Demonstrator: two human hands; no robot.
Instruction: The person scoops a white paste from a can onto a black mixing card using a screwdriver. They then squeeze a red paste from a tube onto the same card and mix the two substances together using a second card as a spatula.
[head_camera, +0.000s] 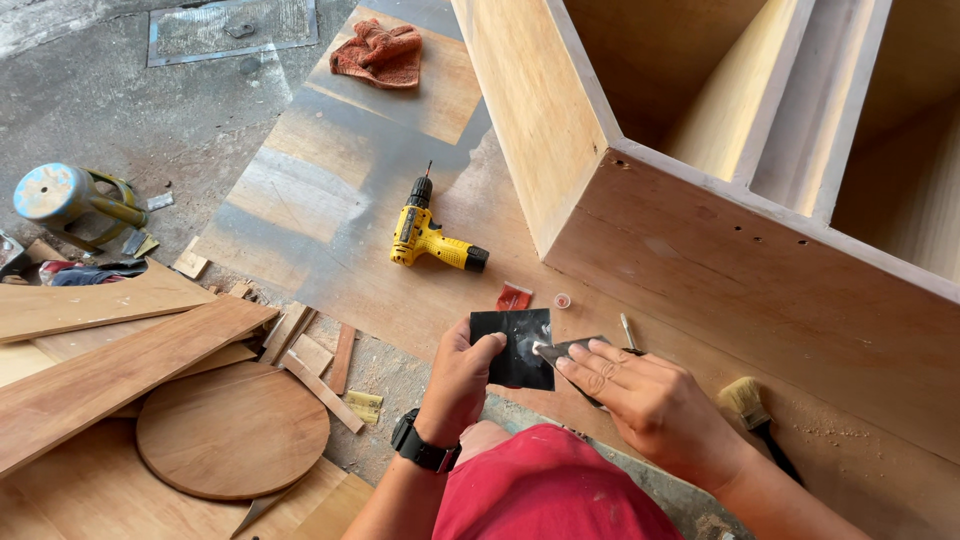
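My left hand (458, 380) came up from the lower edge, wrist bent, fingers curled round a flat, glossy black square (517, 346) held over the plywood sheet (330, 215). My right hand (645, 398) reached in from the right, fingers nearly straight, pinching a thin dark putty knife (562, 350) whose tip touched the square's right edge. A yellow cordless drill (432, 236) lay just beyond, beside the pale, smooth wooden cabinet (720, 240).

Black wristwatch (424, 446), red garment (550, 485), bare forearms
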